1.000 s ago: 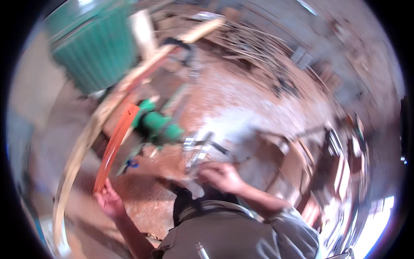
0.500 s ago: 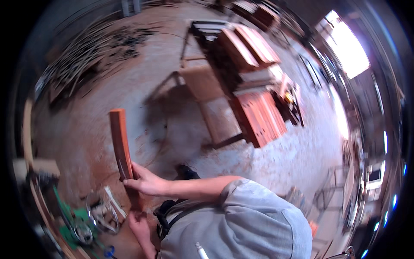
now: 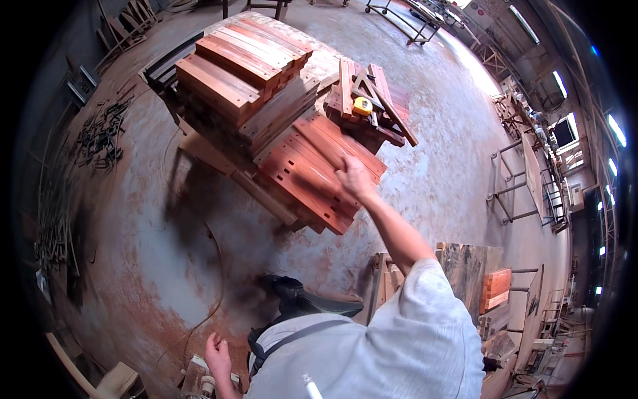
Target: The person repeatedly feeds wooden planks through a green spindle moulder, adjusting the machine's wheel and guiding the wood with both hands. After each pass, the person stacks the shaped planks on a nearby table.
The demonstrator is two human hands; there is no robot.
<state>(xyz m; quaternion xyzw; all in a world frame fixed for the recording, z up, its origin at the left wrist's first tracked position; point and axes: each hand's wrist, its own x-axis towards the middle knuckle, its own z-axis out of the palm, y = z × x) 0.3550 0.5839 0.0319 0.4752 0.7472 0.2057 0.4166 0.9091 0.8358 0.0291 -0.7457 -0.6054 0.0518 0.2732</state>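
Note:
My right hand (image 3: 356, 178) reaches out over a stack of reddish boards (image 3: 296, 174) with small slots cut near their ends. Its fingers are closed round the near end of a narrow wooden piece (image 3: 318, 142), which lies along the top of that stack. Low in the picture, by my waist, my left hand (image 3: 218, 354) holds nothing; its fingers are loosely bent and slightly apart. Beyond the right hand, a yellow tape measure (image 3: 362, 106) and a wooden try square (image 3: 380, 100) rest on another pile of wood.
Taller piles of boards (image 3: 246, 60) stand behind the stack. Dark scrap pieces (image 3: 103, 133) are strewn on the floor at left. A thin cable (image 3: 216, 279) crosses the floor near me. At right are a metal rack (image 3: 512, 183) and a bench with reddish blocks (image 3: 495, 290).
The view has swung toward the stacks. My right hand has moved from the lower left to the stack, carrying the wooden piece, now laid on top. The left hand stays low.

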